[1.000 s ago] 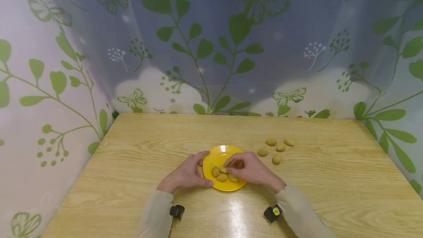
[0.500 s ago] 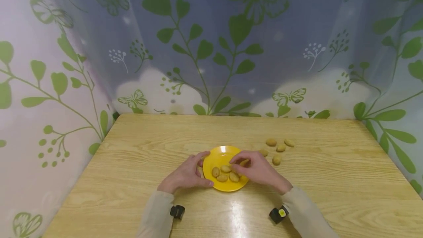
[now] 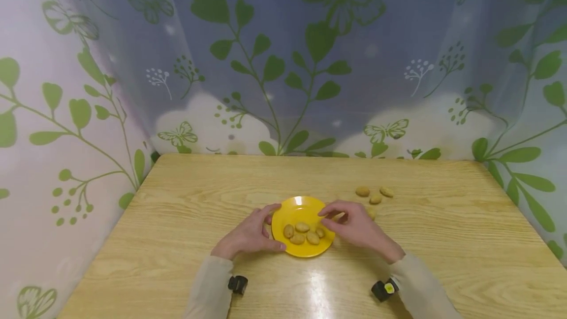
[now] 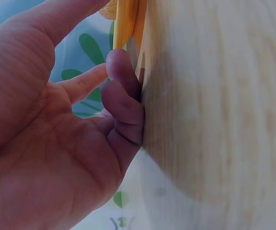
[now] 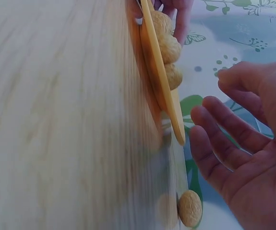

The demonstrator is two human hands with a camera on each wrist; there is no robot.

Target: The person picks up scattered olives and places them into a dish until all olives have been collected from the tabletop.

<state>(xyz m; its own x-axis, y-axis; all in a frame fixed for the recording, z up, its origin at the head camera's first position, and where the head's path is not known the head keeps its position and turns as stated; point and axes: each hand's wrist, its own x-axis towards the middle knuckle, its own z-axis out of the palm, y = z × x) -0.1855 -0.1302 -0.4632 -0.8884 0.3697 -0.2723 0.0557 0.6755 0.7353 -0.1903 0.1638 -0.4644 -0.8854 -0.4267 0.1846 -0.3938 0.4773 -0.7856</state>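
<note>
A yellow plate point(image 3: 301, 250) lies on the table, and a group of tan, wrinkled oval nuts that look like walnuts point(image 3: 298, 238) sits on it. My left hand point(image 3: 250, 233) holds the plate's left rim, thumb at the near side and index finger at the far side. In the left wrist view, its other fingers point(image 4: 126, 110) curl against the table by the plate's edge. My right hand point(image 3: 354, 225) is over the plate's right rim, fingers bent and thumb apart from them. The right wrist view shows nothing between its fingers point(image 5: 224, 158).
Several more nuts point(image 3: 375, 200) lie on the wooden table point(image 3: 186, 201) to the plate's right; one is partly hidden behind my right hand. A patterned curtain point(image 3: 283, 87) stands along the table's back edge. Each sleeve bears a black wrist camera point(image 3: 384, 289).
My right hand has moved from above the nuts on the plate toward the right rim. A nut formerly under its fingers now lies uncovered on the plate. My left hand stays in place.
</note>
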